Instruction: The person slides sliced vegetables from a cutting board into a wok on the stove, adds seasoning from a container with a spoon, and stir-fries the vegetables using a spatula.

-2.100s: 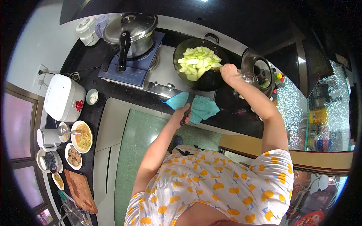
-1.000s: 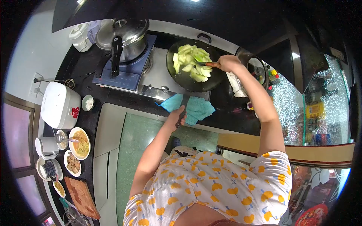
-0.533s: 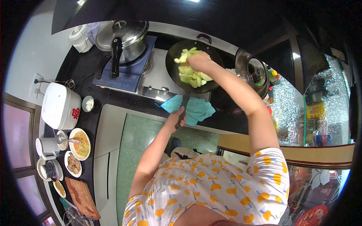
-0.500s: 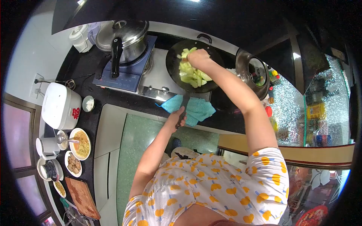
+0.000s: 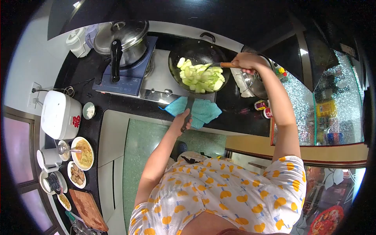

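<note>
A black wok (image 5: pixel 184 51) sits on the stove with pale green vegetable slices (image 5: pixel 201 78) heaped in its lower part. My left hand (image 5: pixel 183 120) is wrapped round the wok's dark long handle (image 5: pixel 189 105). At the wok's right side, my right hand (image 5: pixel 250 62) grips a spatula (image 5: pixel 227 65) by its wooden handle. The spatula's metal end reaches in among the slices and is partly hidden by them. Under the wok handle, a teal cloth (image 5: pixel 205 111) hangs over the counter edge.
A pressure cooker (image 5: pixel 131 47) stands on a blue induction plate (image 5: pixel 125 84) to the left. A glass lid (image 5: pixel 254 84) leans right of the wok near seasoning jars (image 5: pixel 267 112). Left are a white rice cooker (image 5: pixel 58 113), dishes of food (image 5: pixel 83 153) and a cutting board (image 5: pixel 88 207).
My right hand has moved right from over the wok to beyond its rim, bringing the spatula handle into view. The slices lie lower and more gathered. My left hand stays on the handle.
</note>
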### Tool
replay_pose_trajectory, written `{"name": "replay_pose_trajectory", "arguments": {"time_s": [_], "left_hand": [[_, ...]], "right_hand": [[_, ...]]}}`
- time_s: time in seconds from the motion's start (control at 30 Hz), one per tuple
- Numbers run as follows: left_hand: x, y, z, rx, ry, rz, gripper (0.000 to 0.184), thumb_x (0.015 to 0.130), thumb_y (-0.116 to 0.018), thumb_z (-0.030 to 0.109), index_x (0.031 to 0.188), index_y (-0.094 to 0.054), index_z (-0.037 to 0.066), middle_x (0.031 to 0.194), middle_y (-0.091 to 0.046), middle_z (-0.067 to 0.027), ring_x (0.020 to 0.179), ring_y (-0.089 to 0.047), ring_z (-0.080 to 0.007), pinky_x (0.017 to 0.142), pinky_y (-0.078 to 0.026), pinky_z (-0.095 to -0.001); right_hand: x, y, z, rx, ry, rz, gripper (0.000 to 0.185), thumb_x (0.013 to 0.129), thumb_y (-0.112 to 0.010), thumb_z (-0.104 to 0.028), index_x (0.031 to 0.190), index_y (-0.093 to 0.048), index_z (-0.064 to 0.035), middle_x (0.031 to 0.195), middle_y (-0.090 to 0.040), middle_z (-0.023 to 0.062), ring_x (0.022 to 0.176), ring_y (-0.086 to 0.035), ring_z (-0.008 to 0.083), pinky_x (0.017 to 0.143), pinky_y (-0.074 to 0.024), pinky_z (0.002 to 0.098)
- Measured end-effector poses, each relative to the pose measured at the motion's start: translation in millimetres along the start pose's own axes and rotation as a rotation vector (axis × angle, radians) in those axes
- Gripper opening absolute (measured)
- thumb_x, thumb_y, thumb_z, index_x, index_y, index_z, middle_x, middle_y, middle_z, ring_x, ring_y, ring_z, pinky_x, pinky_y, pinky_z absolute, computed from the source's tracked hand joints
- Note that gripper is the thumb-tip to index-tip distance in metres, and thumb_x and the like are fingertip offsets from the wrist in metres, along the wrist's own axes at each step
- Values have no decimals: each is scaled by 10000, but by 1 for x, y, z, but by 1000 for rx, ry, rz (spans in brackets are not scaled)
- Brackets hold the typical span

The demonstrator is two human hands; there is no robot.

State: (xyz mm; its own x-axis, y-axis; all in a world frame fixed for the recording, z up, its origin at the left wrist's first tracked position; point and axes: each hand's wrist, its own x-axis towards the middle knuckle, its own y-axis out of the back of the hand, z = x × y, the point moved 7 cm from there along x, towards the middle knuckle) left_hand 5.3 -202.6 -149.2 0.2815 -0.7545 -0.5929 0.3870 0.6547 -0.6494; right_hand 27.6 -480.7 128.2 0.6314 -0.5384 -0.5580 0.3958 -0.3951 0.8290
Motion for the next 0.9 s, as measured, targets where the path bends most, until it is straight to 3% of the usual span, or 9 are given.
{"name": "replay_pose_trajectory", "arguments": {"time_s": [0.13,0.27,0.33,0.4,0.47,0.53,0.57,0.67,0.9], "left_hand": [[1,0,-1,-7,13,-5,332,916,-553,388,855,-498,66,661,-513,-28,463,-435,-82,381,-345,-205],[0,0,0,11,6,8,337,912,-558,394,859,-502,65,661,-516,-28,465,-438,-78,380,-346,-200],[-2,-1,0,5,7,13,340,911,-558,397,860,-504,65,661,-516,-27,465,-437,-75,383,-345,-195],[-2,-1,2,2,4,8,341,912,-556,399,861,-504,66,661,-516,-25,466,-436,-71,386,-345,-190],[-1,0,0,3,7,-3,340,913,-553,400,864,-501,68,661,-515,-23,466,-434,-69,388,-346,-187],[0,0,1,-20,12,5,334,906,-570,383,872,-494,59,655,-514,-34,459,-434,-84,379,-343,-197],[-1,0,0,-31,17,8,332,902,-578,375,876,-491,55,651,-513,-40,456,-434,-92,375,-341,-203],[1,3,-2,-15,24,16,329,902,-579,373,875,-487,58,657,-515,-43,456,-435,-94,377,-344,-205],[-5,-3,2,3,2,4,327,920,-542,395,868,-491,77,661,-507,-16,468,-427,-70,387,-336,-186]], "right_hand": [[-2,-22,5,-9,-11,-48,236,922,-449,-254,1031,-610,-118,558,-488,14,401,-427,110,367,-387,281],[71,-67,10,133,-29,11,703,805,-523,-663,764,-596,36,585,-561,70,432,-519,184,426,-470,335],[88,-83,-3,122,-61,29,298,911,-455,-278,923,-631,-38,571,-546,61,437,-529,185,416,-486,325],[95,-98,-10,389,-47,94,291,930,-425,-261,906,-608,-36,629,-541,62,464,-522,156,401,-478,330],[123,-131,-11,637,119,124,762,813,-449,-705,646,-558,31,503,-508,90,396,-509,212,383,-437,357],[107,-149,-29,869,114,24,731,808,-458,-710,630,-513,-3,483,-430,48,380,-432,185,380,-413,336],[93,-153,-33,866,106,-14,690,806,-475,-701,646,-479,-29,508,-403,25,406,-396,158,396,-415,311],[53,-147,-32,712,57,-209,269,953,-390,-275,908,-518,-42,624,-477,17,461,-461,104,404,-455,288],[-24,-84,15,310,7,-143,366,949,-407,-319,1253,-522,-151,630,-492,19,433,-476,108,380,-458,268]]}}
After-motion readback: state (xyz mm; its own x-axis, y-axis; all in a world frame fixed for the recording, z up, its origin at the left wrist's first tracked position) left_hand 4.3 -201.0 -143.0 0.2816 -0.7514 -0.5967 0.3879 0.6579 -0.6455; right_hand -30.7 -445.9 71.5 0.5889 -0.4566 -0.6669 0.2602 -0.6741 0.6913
